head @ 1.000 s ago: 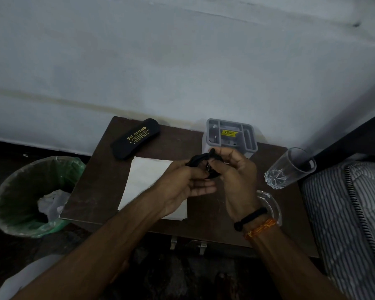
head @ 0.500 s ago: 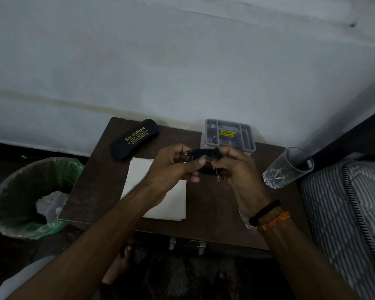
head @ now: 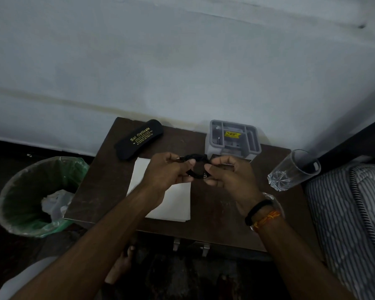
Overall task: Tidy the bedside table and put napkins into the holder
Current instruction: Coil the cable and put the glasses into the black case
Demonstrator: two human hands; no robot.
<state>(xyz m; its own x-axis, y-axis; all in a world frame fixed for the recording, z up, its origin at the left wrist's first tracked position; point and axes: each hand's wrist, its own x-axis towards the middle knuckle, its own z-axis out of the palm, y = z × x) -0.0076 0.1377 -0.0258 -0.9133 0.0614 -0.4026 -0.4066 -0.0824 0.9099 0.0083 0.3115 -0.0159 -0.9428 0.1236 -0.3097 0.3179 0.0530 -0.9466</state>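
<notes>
Black looped cable (head: 196, 166) between both hands' fingers (head: 189, 163)

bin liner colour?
Green: the liner lines the bin left of the table, clear in the head view.

Dim, underexposed indoor shot w/ cool bluish cast. Wall (head: 182, 61) is the brightest area, evenly lit, no glare. Dark worktop (head: 214, 204) and floor (head: 182, 278) sink into shadow, detail lost. Wide-angle bend at edges; slight softness, grain throughout.
</notes>
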